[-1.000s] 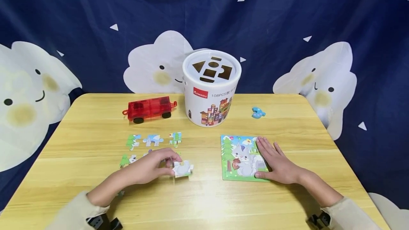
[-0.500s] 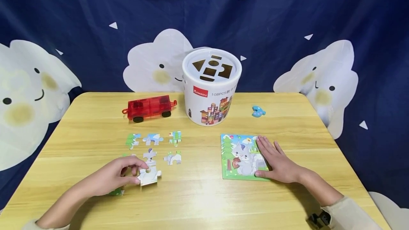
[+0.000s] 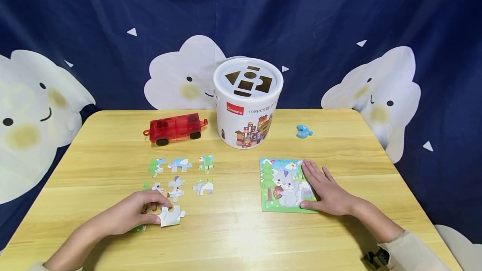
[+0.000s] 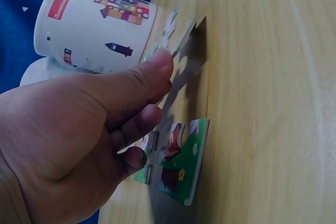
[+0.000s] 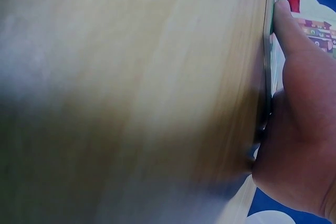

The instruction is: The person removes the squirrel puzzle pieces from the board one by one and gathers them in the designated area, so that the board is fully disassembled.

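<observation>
Between thumb and fingers, my left hand (image 3: 126,212) pinches a white-grey jigsaw piece (image 3: 171,216) at the front of a group of loose pieces. In the left wrist view that held piece (image 4: 186,36) is tilted, one edge close to the table. A green corner piece (image 4: 184,174) lies beneath the hand, mostly hidden in the head view. Directly behind the held piece is a jigsaw piece with part of a squirrel (image 3: 175,188). My right hand (image 3: 331,193) rests with straight fingers on the right side of a squirrel picture board (image 3: 286,187), thumb on its lower edge.
Several more pieces lie in rows, including a sky-blue piece (image 3: 179,164) and a grey-green piece (image 3: 203,187). Behind them are a red toy wagon (image 3: 175,128) and a white block bucket (image 3: 246,108). A small blue toy piece (image 3: 303,131) lies back right on the wooden table (image 3: 241,237).
My left hand has carried the white-grey piece left and toward the front, from beside the group to below the middle column. The right hand and the picture board have stayed put.
</observation>
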The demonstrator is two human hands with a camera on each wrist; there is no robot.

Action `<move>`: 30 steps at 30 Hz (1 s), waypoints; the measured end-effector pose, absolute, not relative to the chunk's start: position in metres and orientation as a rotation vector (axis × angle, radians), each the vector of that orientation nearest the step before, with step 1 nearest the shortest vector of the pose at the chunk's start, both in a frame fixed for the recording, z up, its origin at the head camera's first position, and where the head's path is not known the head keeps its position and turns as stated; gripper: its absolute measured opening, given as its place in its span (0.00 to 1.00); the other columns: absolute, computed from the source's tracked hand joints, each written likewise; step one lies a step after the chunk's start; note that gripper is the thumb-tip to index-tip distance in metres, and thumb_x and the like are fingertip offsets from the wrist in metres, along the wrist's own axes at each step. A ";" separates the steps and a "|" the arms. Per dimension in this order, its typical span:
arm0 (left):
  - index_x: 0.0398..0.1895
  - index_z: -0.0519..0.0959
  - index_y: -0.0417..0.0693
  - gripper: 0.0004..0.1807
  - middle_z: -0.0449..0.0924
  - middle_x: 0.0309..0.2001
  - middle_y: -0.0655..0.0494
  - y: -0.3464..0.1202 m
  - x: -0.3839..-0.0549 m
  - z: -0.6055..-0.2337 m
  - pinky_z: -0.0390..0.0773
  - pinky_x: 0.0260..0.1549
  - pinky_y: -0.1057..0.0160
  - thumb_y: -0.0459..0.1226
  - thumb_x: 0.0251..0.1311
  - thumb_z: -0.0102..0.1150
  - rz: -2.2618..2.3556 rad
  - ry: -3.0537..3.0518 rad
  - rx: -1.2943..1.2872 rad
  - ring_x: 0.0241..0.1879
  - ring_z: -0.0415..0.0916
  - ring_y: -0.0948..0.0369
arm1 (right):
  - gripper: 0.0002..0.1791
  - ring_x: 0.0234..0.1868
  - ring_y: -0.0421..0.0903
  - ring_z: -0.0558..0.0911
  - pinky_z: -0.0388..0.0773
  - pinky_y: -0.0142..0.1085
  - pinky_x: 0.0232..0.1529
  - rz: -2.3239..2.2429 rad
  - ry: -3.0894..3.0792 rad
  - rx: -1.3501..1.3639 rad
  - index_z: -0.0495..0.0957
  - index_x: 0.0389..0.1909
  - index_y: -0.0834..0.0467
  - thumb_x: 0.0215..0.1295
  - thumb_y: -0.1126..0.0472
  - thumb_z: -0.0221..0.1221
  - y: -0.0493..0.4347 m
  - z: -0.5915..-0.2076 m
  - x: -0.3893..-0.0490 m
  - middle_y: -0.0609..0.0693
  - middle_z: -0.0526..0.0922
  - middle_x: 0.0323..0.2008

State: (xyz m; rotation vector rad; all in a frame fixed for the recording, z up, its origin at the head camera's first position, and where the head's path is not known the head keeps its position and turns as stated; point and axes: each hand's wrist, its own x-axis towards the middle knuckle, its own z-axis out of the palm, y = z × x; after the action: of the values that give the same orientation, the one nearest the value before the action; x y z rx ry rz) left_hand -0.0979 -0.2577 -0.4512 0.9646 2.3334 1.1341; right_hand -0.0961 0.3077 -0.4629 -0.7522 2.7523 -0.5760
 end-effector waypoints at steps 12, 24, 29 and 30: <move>0.53 0.82 0.51 0.17 0.80 0.48 0.63 -0.257 -0.098 -0.451 0.74 0.37 0.67 0.46 0.64 0.67 1.077 2.371 0.967 0.40 0.71 0.65 | 0.60 0.80 0.64 0.41 0.30 0.56 0.76 -0.565 2.754 -0.747 0.40 0.80 0.67 0.66 0.35 0.61 0.308 -0.463 -0.096 0.67 0.41 0.80; 0.54 0.81 0.50 0.18 0.78 0.45 0.64 -0.258 -0.099 -0.451 0.73 0.33 0.65 0.44 0.63 0.68 1.104 2.340 0.974 0.38 0.70 0.65 | 0.60 0.80 0.65 0.41 0.30 0.58 0.76 -0.560 2.757 -0.756 0.40 0.80 0.68 0.66 0.35 0.61 0.308 -0.463 -0.097 0.67 0.41 0.80; 0.52 0.81 0.51 0.17 0.77 0.42 0.64 -0.257 -0.099 -0.449 0.72 0.31 0.65 0.44 0.63 0.69 1.115 2.343 0.976 0.36 0.70 0.64 | 0.60 0.80 0.64 0.41 0.30 0.58 0.76 -0.574 2.750 -0.752 0.40 0.80 0.68 0.66 0.35 0.61 0.308 -0.462 -0.097 0.67 0.41 0.80; 0.52 0.81 0.52 0.17 0.77 0.42 0.64 -0.257 -0.099 -0.449 0.72 0.31 0.64 0.43 0.62 0.69 1.119 2.344 0.975 0.36 0.70 0.64 | 0.60 0.80 0.64 0.41 0.29 0.57 0.76 -0.577 2.749 -0.756 0.40 0.80 0.67 0.66 0.35 0.61 0.308 -0.463 -0.097 0.67 0.41 0.80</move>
State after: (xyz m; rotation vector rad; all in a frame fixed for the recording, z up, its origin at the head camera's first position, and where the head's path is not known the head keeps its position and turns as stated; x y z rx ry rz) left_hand -0.0995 -0.2568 -0.4489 0.9753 2.3440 1.1188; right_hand -0.0966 0.3085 -0.4627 -0.7556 2.7494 -0.5769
